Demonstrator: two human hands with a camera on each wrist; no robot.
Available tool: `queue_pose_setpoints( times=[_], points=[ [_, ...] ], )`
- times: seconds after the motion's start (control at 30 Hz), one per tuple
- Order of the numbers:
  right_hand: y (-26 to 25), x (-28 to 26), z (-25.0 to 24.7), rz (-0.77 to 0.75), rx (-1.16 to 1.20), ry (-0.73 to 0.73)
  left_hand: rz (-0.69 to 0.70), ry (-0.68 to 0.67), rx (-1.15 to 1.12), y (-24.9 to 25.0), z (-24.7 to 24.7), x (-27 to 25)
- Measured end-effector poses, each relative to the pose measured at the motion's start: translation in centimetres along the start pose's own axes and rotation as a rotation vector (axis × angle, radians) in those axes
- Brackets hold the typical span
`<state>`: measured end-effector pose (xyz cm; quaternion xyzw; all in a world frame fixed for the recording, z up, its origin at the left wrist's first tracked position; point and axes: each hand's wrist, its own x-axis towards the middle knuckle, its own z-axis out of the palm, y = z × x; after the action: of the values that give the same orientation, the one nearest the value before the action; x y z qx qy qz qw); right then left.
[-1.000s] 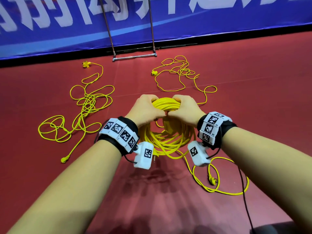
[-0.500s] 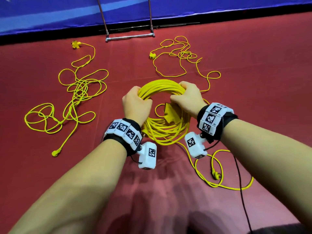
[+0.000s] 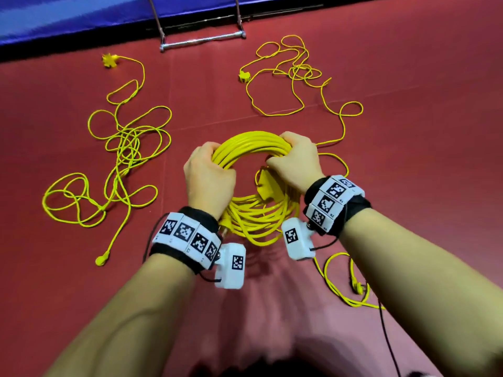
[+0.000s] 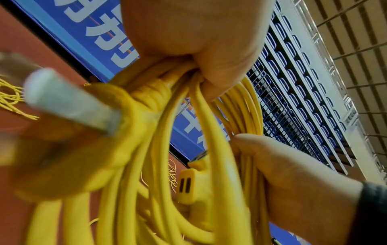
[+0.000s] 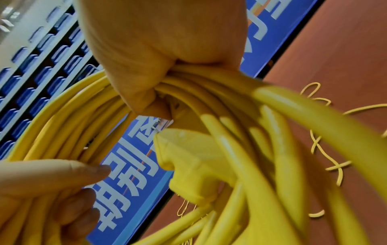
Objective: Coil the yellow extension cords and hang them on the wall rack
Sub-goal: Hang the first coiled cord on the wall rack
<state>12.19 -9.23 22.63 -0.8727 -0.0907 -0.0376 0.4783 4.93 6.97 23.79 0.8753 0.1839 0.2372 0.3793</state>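
We see the left hand and right hand each clenched around the smooth, round coil of glossy yellow plastic extension cord, held above the matte red floor.

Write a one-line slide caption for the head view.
Both hands, left hand and right hand, grip a coiled yellow cord above the red floor, two loose cords uncoiled beyond.

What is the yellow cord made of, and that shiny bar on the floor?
The coiled cord looks like smooth rubbery plastic: it shines a little and bends into soft loops in both hands. The bar looks like bare metal, silvery with bright glints, though painted plastic cannot be ruled out.
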Motion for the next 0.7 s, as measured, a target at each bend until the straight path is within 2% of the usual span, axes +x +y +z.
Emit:
queue_pose_setpoints(
  times=[0.13, 0.3, 0.47, 0.7],
  points=[
    [-6.4, 1.6, -2.4, 0.027, 0.009, 0.004, 0.001, -0.045, 0.004, 3.7, -4.2, 3.6],
    [-17.8, 4.2, -6.6, 0.0, 0.004, -0.039, -0.022, -0.072, 0.021, 10.3, -12.8, 8.1],
    [-31.7, 6.9, -12.0, 0.001, 0.008, -0.059, 0.0, -0.099, 0.044, 19.6, -23.7, 14.1],
    [-53.9, 10.7, -19.6, -0.027, 0.053, -0.079, 0.079, -0.066, 0.064, 33.2, -40.9, 23.5]
  ],
)
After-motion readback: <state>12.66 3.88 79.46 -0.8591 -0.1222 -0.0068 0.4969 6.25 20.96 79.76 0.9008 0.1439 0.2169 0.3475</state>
